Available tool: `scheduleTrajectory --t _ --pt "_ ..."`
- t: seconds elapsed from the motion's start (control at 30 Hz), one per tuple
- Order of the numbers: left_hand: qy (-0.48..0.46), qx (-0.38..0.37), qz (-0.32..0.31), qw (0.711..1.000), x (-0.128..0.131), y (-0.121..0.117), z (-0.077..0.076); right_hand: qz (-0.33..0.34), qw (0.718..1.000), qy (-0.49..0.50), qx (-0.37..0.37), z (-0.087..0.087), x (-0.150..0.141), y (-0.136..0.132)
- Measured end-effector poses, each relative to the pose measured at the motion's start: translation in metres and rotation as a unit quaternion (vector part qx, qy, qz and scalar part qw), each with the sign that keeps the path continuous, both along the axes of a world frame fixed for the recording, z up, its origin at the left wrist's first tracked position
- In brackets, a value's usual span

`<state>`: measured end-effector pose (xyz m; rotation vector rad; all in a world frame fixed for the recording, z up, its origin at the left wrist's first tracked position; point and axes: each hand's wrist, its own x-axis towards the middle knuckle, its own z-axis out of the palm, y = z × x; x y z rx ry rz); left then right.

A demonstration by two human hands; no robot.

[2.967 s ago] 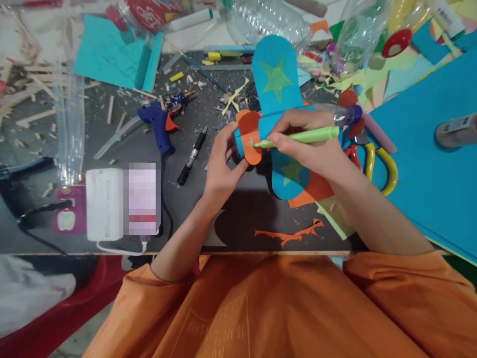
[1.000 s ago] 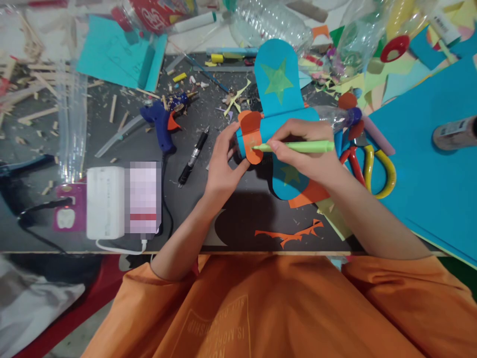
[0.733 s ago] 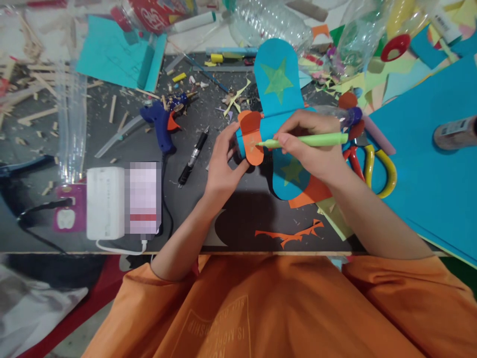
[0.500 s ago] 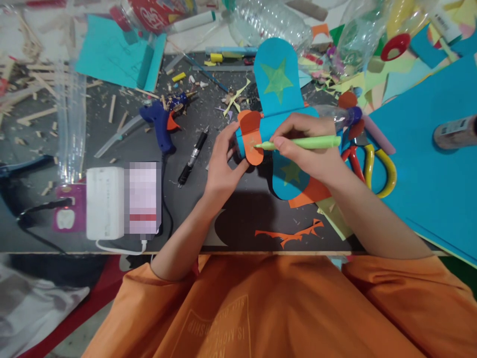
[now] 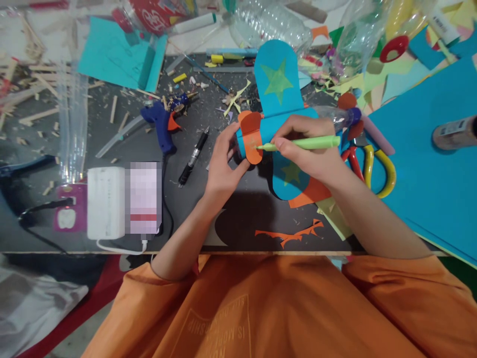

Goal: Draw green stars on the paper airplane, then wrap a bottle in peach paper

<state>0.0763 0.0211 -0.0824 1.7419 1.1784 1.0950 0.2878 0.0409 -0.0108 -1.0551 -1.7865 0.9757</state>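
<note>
- Nearest, orange scraps (image 5: 288, 235) lie by the table edge (image 5: 261, 253).
- Left hand (image 5: 226, 161) holds the blue model (image 5: 269, 127) mid-table, by one end.
- Right hand (image 5: 312, 149) grips a green marker (image 5: 316, 142), tip at the orange tail (image 5: 252, 139).
- Beyond lies a clear bottle (image 5: 268, 24).

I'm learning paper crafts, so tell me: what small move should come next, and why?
Probably a few short strokes of the green marker over the small mark on the orange flap. That mark looks fainter than the green star on the upper blue panel, the right hand has the marker at the flap, and the left hand steadies the paper model.
</note>
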Motion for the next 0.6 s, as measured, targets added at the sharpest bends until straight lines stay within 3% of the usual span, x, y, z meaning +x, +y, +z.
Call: scheduleTrajectory --t 0.43,0.6 --pt "0.008 0.014 0.002 1.000 0.0005 0.0009 -0.0023 0.003 0.999 0.046 0.028 -0.0001 -0.0018 0.0009" --pt "0.004 0.005 0.012 1.000 0.0022 0.0003 -0.0011 -0.061 0.985 0.161 0.030 0.0048 0.0016 0.0085"
